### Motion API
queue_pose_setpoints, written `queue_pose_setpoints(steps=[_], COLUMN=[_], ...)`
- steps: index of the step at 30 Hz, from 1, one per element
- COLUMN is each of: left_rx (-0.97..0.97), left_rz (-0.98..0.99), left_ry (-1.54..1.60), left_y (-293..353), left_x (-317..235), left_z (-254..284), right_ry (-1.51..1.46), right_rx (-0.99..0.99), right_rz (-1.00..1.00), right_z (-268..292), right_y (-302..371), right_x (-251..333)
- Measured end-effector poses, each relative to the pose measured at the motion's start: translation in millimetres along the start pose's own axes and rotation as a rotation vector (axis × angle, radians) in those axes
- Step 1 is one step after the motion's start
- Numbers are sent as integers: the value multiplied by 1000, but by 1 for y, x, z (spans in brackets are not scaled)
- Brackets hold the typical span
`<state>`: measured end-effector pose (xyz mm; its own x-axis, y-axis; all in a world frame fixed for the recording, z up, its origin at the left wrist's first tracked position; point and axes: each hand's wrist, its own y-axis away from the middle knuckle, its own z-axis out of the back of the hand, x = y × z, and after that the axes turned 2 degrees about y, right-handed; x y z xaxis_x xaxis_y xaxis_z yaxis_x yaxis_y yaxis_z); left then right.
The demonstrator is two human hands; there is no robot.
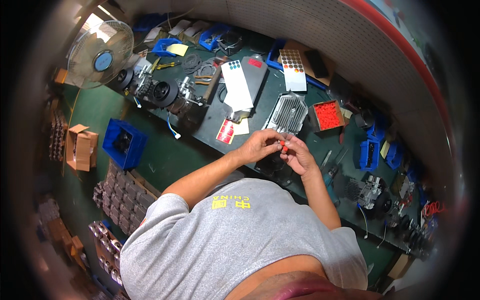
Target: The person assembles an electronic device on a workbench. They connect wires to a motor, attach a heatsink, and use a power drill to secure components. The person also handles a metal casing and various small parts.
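Note:
Small red plastic pieces [284, 145], perhaps caps, sit between my fingertips over the near edge of the bench. My left hand [261, 145] is closed, with thumb and forefinger pinching at one of them. From the other side my right hand [300, 156] meets it, its fingers curled around the red pieces. Just beyond the hands lies a finned silver metal housing [288, 112]. An open cardboard box [327, 116] full of similar red pieces stands to its right. A dark part below my hands is half hidden.
Left along the bench stand motor assemblies [172, 95], a fan [102, 55] and a grey case [254, 75] under a white sticker sheet [237, 87]. On the right are a power driver [330, 177], blue bins [370, 154] and another assembly [372, 192]. A blue crate [125, 142] sits lower left.

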<state>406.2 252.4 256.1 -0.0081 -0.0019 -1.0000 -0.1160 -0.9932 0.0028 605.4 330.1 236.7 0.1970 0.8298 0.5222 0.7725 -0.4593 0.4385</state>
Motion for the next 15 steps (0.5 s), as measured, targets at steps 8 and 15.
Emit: queue_pose_setpoints(steps=[8,15], left_rx=[-92,-30], left_rz=[-43,-31], left_ry=[13,35], left_y=[-19,-24], left_x=[20,11], left_z=[35,54], right_ry=[100,109], right_rx=[-165,-258], right_rz=[109,121], right_z=[-21,-39], right_y=[-29,-35], right_x=[-16,-12])
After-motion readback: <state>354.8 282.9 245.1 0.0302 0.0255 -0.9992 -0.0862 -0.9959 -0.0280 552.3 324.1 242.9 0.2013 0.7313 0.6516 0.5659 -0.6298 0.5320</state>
